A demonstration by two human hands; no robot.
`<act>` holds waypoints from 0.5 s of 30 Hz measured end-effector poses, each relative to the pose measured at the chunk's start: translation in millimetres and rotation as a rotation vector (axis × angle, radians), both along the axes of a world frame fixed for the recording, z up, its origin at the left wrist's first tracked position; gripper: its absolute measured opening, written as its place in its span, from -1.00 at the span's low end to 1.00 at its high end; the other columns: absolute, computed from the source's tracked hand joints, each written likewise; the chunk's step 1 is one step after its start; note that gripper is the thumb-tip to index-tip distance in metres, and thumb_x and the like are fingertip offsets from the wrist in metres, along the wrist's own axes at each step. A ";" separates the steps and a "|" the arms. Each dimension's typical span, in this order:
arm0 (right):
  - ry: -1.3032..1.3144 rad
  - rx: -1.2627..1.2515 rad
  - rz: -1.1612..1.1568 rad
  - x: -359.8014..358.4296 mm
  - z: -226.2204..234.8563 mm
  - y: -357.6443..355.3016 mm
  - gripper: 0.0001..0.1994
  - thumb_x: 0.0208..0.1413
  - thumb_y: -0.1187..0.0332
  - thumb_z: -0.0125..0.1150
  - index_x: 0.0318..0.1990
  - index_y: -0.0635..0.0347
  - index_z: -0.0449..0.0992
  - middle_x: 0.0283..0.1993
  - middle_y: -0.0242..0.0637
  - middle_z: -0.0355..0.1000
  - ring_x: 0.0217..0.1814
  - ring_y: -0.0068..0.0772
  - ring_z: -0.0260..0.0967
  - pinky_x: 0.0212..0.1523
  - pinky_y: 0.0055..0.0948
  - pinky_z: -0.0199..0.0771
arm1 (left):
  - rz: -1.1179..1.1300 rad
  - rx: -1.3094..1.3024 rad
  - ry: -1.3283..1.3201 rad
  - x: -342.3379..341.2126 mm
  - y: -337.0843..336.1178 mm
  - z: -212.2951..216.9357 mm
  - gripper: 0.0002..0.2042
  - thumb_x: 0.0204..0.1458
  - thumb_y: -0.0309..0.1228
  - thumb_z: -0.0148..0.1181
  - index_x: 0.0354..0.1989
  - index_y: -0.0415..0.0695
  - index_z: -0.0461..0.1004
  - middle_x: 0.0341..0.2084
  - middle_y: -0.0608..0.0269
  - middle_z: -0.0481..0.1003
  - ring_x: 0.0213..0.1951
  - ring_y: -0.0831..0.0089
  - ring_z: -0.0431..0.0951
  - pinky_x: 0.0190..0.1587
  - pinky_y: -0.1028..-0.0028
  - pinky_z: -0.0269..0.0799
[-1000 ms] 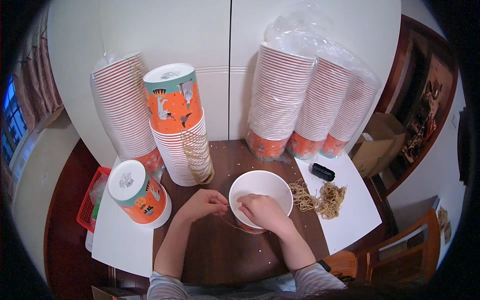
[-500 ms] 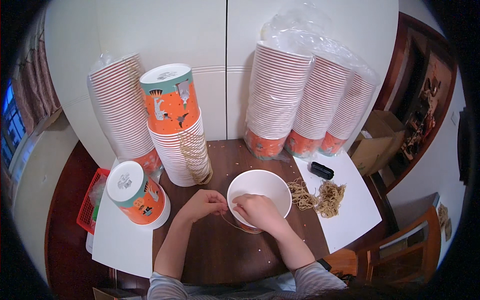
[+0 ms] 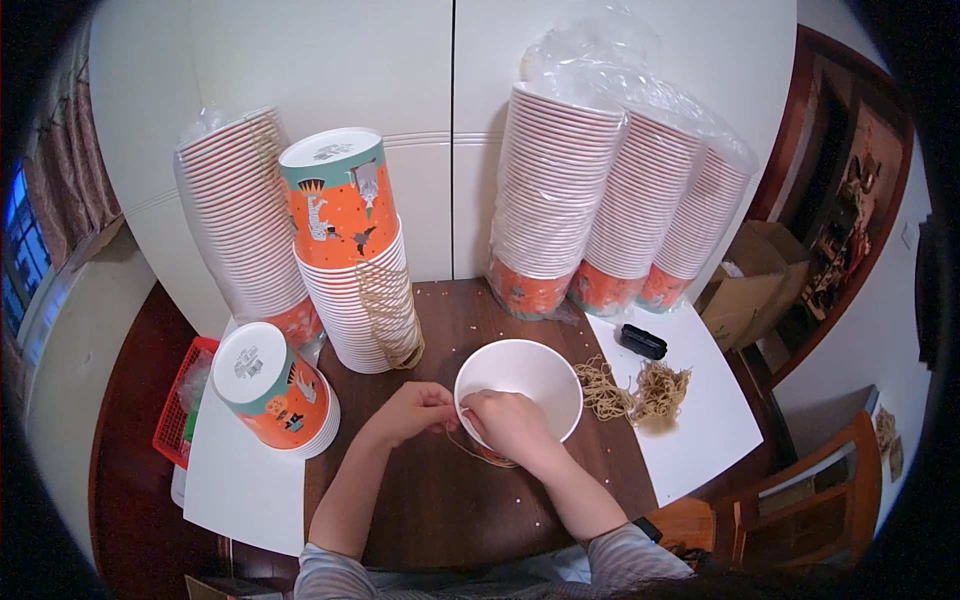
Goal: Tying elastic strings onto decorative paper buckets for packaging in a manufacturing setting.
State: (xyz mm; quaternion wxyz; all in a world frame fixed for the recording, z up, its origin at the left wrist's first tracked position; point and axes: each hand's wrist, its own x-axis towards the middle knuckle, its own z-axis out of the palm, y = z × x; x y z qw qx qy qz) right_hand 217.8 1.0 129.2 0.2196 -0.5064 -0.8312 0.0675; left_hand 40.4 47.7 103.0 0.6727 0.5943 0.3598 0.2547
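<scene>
At the centre of the frame both hands work a rubber band (image 3: 478, 452) at the near rim of 1 white paper bowl (image 3: 520, 385): the left hand (image 3: 415, 410) pinches the band, the right hand (image 3: 512, 425) curls over the rim gripping it. Judging by 2 banded stacks (image 3: 365, 305) at centre left, some bundling is done; the loose bands (image 3: 635, 388) at right and 3 wrapped stacks (image 3: 610, 200) at upper right suggest plenty remains

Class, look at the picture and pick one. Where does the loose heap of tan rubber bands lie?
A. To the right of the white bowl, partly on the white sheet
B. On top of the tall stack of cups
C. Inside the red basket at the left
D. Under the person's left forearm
A: the rubber bands lie on the table just right of the white bowl, spilling onto the white sheet.
</scene>
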 end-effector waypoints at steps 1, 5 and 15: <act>-0.006 0.018 -0.009 0.0 -1.0 0.3 -0.86 -0.05 0.34 -0.01 -0.39 0.11 0.48 -0.48 -0.15 0.43 -0.46 -0.14 0.40 -0.42 -0.24 0.40 | 0.000 0.001 0.000 0.7 0.0 0.3 -0.93 -0.05 -0.47 0.08 -0.40 -0.19 0.41 -0.55 0.35 0.47 -0.49 0.63 0.45 -0.43 0.66 0.34; -0.009 0.028 -0.014 -1.6 3.3 -1.3 -0.87 -0.08 0.34 0.01 -0.44 0.13 0.47 -0.49 -0.16 0.42 -0.50 -0.13 0.40 -0.45 -0.23 0.39 | 0.004 0.046 0.033 2.3 -0.7 1.3 -0.94 -0.05 -0.48 0.08 -0.42 -0.19 0.41 -0.57 0.37 0.46 -0.53 0.66 0.42 -0.48 0.68 0.28; 0.066 0.104 -0.096 -2.4 -2.2 2.3 -0.89 -0.14 0.35 0.03 -0.54 0.17 0.42 -0.55 -0.19 0.39 -0.53 -0.15 0.38 -0.50 -0.25 0.38 | -0.006 0.064 0.012 -4.0 2.2 -6.5 -0.91 -0.13 -0.52 0.13 -0.42 -0.20 0.41 -0.57 0.36 0.46 -0.51 0.67 0.41 -0.45 0.68 0.30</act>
